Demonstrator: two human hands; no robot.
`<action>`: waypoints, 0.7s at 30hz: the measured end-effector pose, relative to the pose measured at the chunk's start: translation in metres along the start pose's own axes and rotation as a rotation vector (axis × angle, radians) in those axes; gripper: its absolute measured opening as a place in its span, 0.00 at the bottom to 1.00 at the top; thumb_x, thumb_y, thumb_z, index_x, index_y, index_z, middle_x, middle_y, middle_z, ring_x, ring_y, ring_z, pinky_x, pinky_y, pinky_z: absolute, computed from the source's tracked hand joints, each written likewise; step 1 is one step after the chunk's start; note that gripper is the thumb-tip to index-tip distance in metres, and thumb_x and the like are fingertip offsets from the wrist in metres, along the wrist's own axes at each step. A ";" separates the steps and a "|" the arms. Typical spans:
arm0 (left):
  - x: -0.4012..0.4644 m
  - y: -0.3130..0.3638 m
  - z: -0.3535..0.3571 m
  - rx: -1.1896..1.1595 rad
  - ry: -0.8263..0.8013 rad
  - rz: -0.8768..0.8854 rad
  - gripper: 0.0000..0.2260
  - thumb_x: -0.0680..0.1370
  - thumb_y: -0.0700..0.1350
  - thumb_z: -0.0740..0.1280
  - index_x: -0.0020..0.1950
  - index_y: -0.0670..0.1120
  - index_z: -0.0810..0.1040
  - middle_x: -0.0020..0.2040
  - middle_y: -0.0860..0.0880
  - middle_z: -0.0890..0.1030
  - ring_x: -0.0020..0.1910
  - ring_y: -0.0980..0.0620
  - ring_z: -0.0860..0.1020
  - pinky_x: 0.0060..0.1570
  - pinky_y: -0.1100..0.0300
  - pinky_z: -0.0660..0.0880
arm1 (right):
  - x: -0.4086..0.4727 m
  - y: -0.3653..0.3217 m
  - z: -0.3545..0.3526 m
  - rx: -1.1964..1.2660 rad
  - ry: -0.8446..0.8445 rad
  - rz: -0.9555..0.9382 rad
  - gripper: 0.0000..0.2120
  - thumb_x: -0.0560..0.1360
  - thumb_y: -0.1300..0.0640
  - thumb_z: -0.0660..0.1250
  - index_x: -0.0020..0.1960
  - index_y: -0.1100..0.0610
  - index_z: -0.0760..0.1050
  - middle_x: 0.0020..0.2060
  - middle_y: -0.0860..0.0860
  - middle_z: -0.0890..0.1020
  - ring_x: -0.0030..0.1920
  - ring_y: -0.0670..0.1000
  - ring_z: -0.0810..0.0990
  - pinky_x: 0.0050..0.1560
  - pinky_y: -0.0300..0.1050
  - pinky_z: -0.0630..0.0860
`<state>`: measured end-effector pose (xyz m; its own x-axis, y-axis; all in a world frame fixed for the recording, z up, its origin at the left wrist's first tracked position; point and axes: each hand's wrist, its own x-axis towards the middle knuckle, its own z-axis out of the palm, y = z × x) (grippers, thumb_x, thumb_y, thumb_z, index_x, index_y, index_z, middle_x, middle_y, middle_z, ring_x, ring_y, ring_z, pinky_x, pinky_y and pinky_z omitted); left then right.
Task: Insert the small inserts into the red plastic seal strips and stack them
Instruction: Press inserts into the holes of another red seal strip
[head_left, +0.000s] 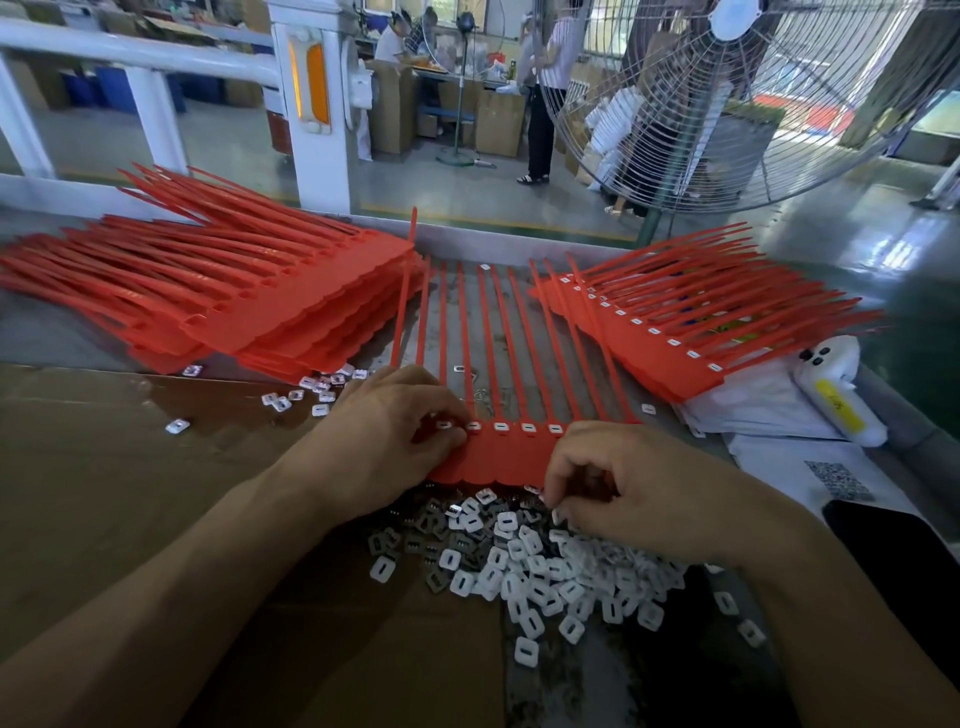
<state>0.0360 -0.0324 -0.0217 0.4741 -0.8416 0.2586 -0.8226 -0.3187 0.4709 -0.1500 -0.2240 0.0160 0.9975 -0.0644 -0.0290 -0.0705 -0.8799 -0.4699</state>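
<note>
White inserts (524, 566) heaped below red strip (498, 452), five slots filled.

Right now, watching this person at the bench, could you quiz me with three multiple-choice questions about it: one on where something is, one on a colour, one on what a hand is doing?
1. Where does the big heap of loose inserts lie?
A. Nearer the person than the strip being worked on
B. On top of the left stack
C. On the floor by the fan

2. What colour are the seal strips?
A. Blue
B. Red
C. Yellow

3. What is the left hand doing?
A. Hanging idle off the bench
B. Lifting the phone
C. Pinching at an insert on the strip's head

Answers:
1 A, the heap sits just below the strip's flat edge, under the right hand.
2 B, every strip and both stacks are red.
3 C, its fingertips meet at the leftmost white insert in the row.
</note>
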 end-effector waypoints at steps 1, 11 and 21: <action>0.000 0.000 0.000 0.001 0.002 0.001 0.10 0.80 0.56 0.66 0.60 0.61 0.81 0.59 0.61 0.76 0.62 0.58 0.72 0.67 0.49 0.70 | 0.000 0.001 -0.001 0.028 0.013 0.021 0.10 0.75 0.59 0.72 0.44 0.43 0.80 0.43 0.38 0.81 0.45 0.40 0.80 0.44 0.33 0.73; -0.001 0.001 -0.002 0.003 -0.007 0.001 0.11 0.80 0.56 0.66 0.61 0.61 0.81 0.60 0.61 0.76 0.63 0.59 0.72 0.68 0.49 0.70 | 0.007 0.014 0.003 0.352 0.367 0.081 0.11 0.78 0.60 0.72 0.47 0.43 0.81 0.39 0.44 0.84 0.36 0.42 0.77 0.37 0.35 0.74; -0.001 0.004 -0.004 0.029 -0.007 0.005 0.11 0.81 0.55 0.66 0.62 0.59 0.81 0.61 0.59 0.76 0.63 0.57 0.72 0.68 0.49 0.70 | 0.009 0.032 0.002 0.481 0.604 0.336 0.13 0.78 0.61 0.67 0.45 0.44 0.84 0.27 0.43 0.78 0.26 0.41 0.74 0.29 0.38 0.72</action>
<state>0.0337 -0.0305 -0.0171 0.4681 -0.8461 0.2548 -0.8336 -0.3272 0.4449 -0.1430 -0.2522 -0.0008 0.7401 -0.6485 0.1783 -0.2170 -0.4811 -0.8494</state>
